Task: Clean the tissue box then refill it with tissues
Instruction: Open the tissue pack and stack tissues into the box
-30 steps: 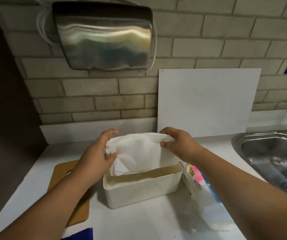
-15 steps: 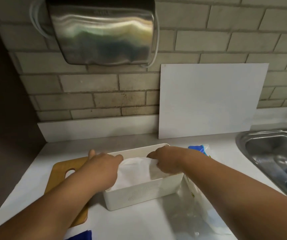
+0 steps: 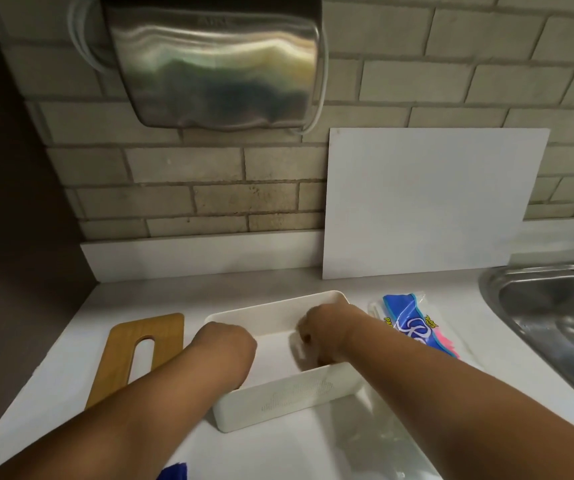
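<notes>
Steel hand dryer (image 3: 214, 60) mounted on brick wall (image 3: 188, 188); white board (image 3: 424, 202) stands on table (image 3: 147, 296), leaning on wall; steel sink (image 3: 548, 306) at right

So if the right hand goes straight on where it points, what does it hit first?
Probably the tissues in the tissue box; the right hand looks almost on them, but depth is unclear.

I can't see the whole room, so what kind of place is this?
Probably a washroom or small kitchenette: what looks like a steel hand dryer hangs on the tiled wall, and a steel sink is set into the white counter at the right.
</notes>
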`<state>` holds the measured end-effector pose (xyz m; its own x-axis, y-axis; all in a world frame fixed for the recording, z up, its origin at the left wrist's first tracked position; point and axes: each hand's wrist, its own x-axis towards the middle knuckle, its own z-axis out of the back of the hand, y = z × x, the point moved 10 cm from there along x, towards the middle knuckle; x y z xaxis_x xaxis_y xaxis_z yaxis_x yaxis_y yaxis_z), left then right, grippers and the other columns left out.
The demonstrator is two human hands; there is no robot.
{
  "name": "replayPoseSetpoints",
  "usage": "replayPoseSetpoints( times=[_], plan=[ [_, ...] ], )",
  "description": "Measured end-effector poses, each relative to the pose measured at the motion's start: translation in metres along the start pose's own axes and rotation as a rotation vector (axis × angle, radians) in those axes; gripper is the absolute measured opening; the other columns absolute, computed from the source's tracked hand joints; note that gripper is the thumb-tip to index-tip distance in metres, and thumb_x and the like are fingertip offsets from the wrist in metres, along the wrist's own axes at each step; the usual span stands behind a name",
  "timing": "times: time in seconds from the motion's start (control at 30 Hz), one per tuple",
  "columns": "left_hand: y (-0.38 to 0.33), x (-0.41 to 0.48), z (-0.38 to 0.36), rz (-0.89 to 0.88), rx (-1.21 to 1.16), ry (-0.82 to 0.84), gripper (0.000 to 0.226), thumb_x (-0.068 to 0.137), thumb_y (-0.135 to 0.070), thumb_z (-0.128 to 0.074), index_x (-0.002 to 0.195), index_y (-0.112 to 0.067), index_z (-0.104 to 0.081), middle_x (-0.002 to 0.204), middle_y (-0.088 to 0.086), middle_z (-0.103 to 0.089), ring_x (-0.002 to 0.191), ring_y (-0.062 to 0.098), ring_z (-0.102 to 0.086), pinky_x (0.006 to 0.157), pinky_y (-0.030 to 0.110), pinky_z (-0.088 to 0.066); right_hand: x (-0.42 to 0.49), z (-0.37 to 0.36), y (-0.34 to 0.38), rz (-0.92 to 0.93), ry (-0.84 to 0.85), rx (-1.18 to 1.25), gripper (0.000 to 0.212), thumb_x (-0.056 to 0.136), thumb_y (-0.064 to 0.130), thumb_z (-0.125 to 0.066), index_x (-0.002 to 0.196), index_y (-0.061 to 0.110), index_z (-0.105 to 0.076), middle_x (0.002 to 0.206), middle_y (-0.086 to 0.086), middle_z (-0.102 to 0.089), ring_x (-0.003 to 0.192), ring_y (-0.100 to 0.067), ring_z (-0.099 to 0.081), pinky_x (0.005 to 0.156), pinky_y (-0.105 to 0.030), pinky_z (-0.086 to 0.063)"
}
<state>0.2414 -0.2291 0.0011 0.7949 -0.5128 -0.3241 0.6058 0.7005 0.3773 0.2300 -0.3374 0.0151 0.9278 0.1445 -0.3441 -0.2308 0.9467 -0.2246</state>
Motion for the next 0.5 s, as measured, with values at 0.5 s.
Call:
replayPoseSetpoints(
  times=[0.5],
  plan=[
    [-0.001,-0.033,0.078,-0.131,-0.711,-0.363,0.017,0.086,-0.047,-0.062,0.1,-0.037,-0.062,0.093,-0.019,-0.064,0.086,0.003,-0.06,0.074,0.026,-0.05,-0.105,0.048,-0.071,-0.172,-0.526,0.761,0.018,0.09,0.028,-0.061,0.107,0.028,-0.068,0.097,0.01,-0.069,0.084,-0.008,-0.064,0.08,-0.022,-0.05]
  ],
)
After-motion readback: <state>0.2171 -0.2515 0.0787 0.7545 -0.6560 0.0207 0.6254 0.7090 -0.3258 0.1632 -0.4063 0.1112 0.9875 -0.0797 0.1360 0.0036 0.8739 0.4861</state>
